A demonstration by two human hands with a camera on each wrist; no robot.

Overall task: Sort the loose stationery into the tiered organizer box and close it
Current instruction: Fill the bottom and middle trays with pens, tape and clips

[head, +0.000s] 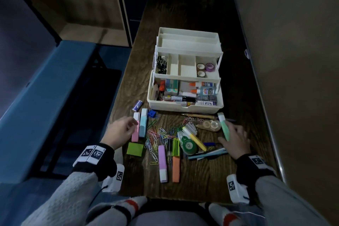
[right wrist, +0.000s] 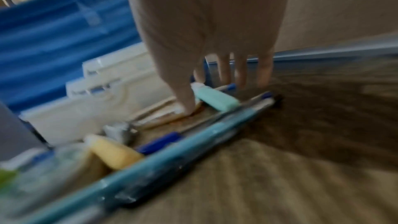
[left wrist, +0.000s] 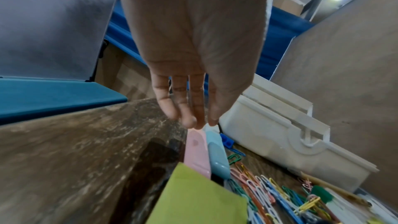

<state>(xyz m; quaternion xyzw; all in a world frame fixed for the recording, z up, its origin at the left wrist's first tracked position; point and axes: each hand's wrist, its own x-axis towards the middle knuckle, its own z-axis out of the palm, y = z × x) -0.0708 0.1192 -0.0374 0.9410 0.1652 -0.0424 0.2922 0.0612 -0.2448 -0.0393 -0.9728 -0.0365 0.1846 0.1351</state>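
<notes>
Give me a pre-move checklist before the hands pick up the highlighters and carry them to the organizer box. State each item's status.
1. Organizer box open, tiers spread: ok.
2. Free compartment in the middle tier: ok, two centre sections look empty.
3. Left hand on target: ok, its fingers reach the cap end of the pink highlighter; a firm grip is not yet shown.
4. Right hand holding the mint highlighter: cannot tell, it lies by the fingers, wrist view blurred.
5. Blue highlighter lying against the pink one, may get dragged: not ok.
6. Path to the box free of obstacles: ok.
</notes>
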